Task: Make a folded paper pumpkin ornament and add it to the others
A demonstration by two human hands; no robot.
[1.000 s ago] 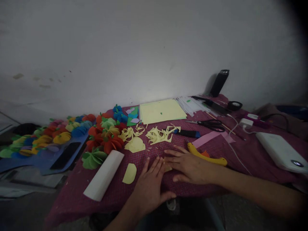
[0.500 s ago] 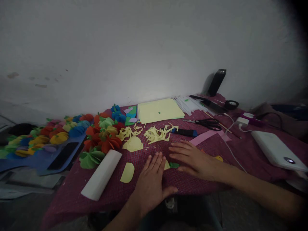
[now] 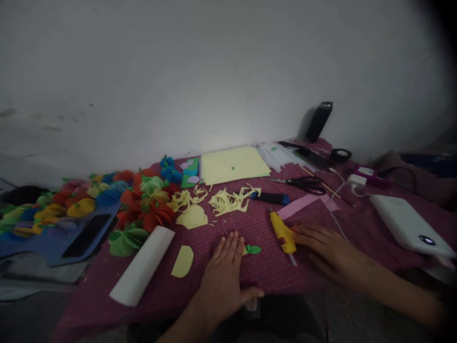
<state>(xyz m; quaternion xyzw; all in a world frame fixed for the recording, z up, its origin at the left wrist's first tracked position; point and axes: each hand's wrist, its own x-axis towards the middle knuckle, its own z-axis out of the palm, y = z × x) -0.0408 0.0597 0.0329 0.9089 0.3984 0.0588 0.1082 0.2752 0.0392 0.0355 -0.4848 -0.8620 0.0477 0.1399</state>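
Observation:
My left hand (image 3: pixel 224 271) lies flat on the cloth with its fingers stretched forward. Its fingertips partly cover a small pale yellow paper piece (image 3: pixel 244 250), and a green paper leaf (image 3: pixel 253 249) pokes out beside them. To the right, my right hand (image 3: pixel 328 250) has its fingers closed at the handle side of a yellow glue gun (image 3: pixel 283 232). The gun's nozzle points away from me, and a clear glue stick shows at its rear. Left of my left hand lies a rounded yellow paper cutout (image 3: pixel 182 261).
Yellow paper scraps (image 3: pixel 228 201), a blue-and-black cutter (image 3: pixel 271 197), scissors (image 3: pixel 307 184) and a pink strip (image 3: pixel 303 204) lie beyond my hands. A white roll (image 3: pixel 143 267) and colourful paper pumpkins (image 3: pixel 157 214) are at left. A white power bank (image 3: pixel 410 226) with a cable is at right.
My right hand has moved right, away from my left hand. The glue gun, mostly hidden under my right arm before, has shifted left and turned into plain view. My left hand stays put.

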